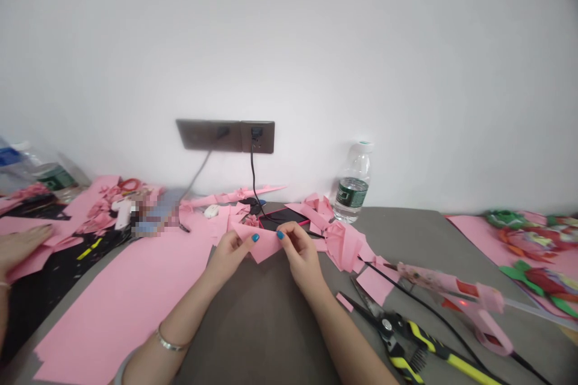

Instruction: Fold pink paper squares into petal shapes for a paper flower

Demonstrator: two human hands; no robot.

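A folded piece of pink paper [264, 246], roughly triangular with its point downward, is held up between my two hands over the grey table. My left hand [232, 255] pinches its left corner between thumb and fingers. At the upper right corner, my right hand [298, 249] grips the paper the same way. Behind it lies a dark, pink-edged flat device [286, 216], partly covered by paper scraps. Just right of my right hand sits a crumpled pink paper form [343, 245].
Pink sheets [130, 295] cover the left side. Scissors [383, 322] and a pink glue gun [456, 298] with a cable lie right. A water bottle [353, 183] stands by the wall. Paper flowers [539, 240] are far right. Another person's hand [22, 246] rests on paper far left.
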